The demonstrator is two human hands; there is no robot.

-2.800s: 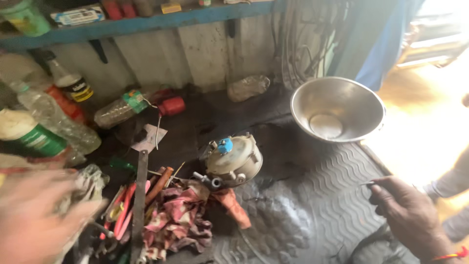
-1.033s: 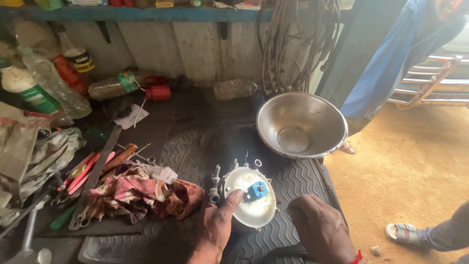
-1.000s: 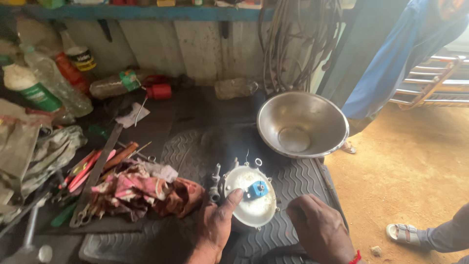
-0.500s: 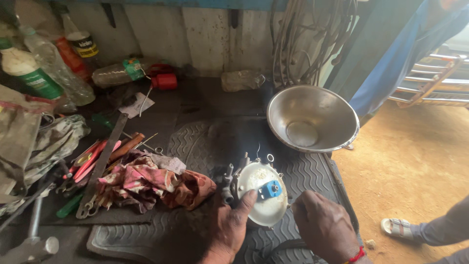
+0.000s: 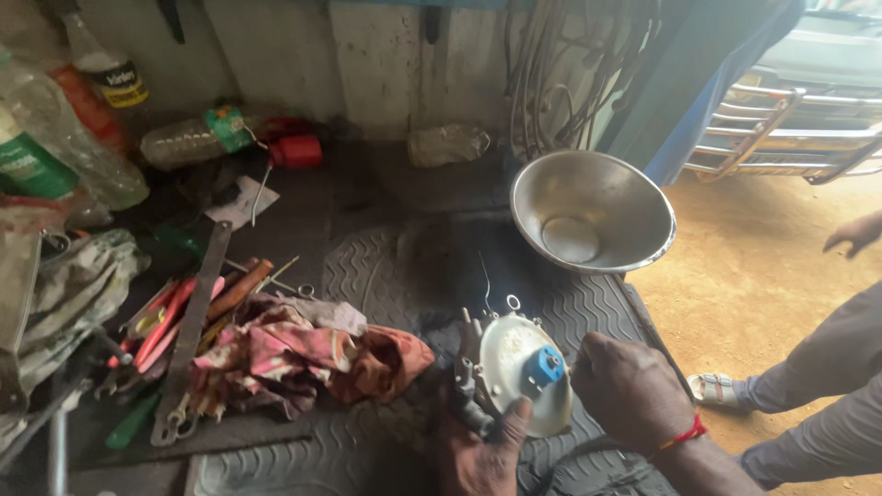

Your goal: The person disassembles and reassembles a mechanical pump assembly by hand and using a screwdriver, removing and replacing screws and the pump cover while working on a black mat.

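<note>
A: Left hand (image 5: 485, 450)?
B: Low at the frame's bottom edge, thumb pressed up against the lower rim of the round metal part (image 5: 513, 384). Fingers mostly hidden beneath the part, so cannot tell how far curled.

A: Right hand (image 5: 632, 393)?
B: Curled into a loose fist, knuckles up, set against the part's right edge, just beside the small blue fitting (image 5: 547, 366) at its centre. Whether gripping the rim or only resting there, impossible to tell. Red thread around the wrist.

A: The part itself?
B: Pale disc face tilted toward the camera, dark fittings along its left side, small lugs on top. Sitting on the black ribbed rubber mat (image 5: 395, 276), near the mat's front right area.

A: Around it?
B: Crumpled red and pink rag (image 5: 303, 354) just left of the part. Beyond the rag, a long flat spanner (image 5: 195, 321) among red-handled tools. Steel bowl (image 5: 593, 209) behind the part, apart from it, empty-looking, at the mat's back right corner.

A: Further out?
B: Plastic bottles (image 5: 188, 138) lying and standing along the back left wall, cables hanging behind the bowl. Far right, over sandy ground, another person's hand (image 5: 853, 231), grey trouser legs and a sandalled foot.
</note>
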